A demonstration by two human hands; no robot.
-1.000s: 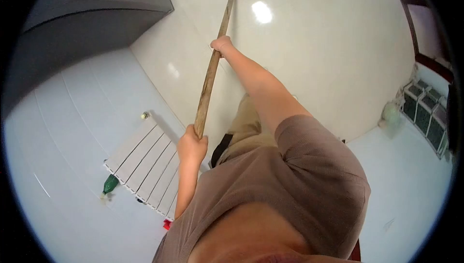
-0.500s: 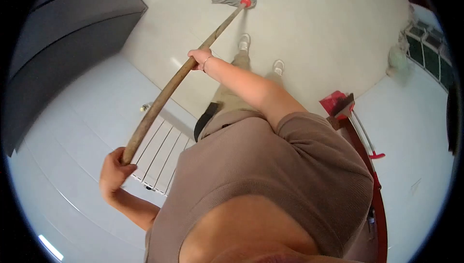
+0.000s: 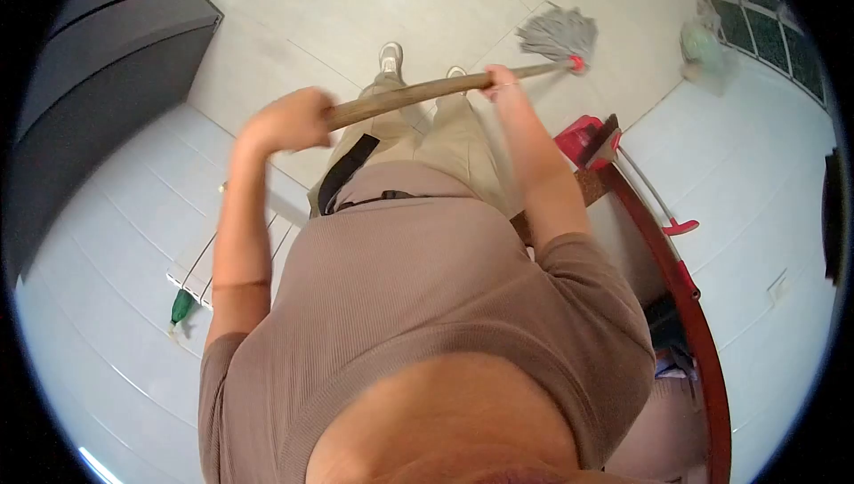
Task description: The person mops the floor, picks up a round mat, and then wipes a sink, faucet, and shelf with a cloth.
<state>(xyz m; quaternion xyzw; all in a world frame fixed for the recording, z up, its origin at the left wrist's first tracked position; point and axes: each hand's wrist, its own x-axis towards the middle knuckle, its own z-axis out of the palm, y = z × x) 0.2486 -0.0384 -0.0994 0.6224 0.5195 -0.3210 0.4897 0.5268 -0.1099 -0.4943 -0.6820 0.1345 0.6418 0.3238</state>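
Observation:
A wooden mop handle [image 3: 405, 100] crosses in front of my body, tilted slightly up to the right. My left hand [image 3: 292, 119], partly blurred, is closed around the handle's near end. Farther along the shaft, my right hand [image 3: 500, 82] grips it with a thin band at the wrist. The grey string mop head [image 3: 559, 32] lies on the floor at upper right, joined to the handle by a red socket [image 3: 576, 64].
At left stands a dark grey cabinet [image 3: 116, 48]. A red dustpan [image 3: 583, 140] and a red-handled tool [image 3: 680, 227] are at right, beside a brown wooden edge [image 3: 663, 244]. A greenish bag [image 3: 703, 48] and a dark rack [image 3: 769, 30] stand at upper right. A white radiator [image 3: 197, 266] is lower left.
The mop head has swung right and slightly down in the view. My left hand has risen and moved right, my right hand has moved right, and the handle lies flatter.

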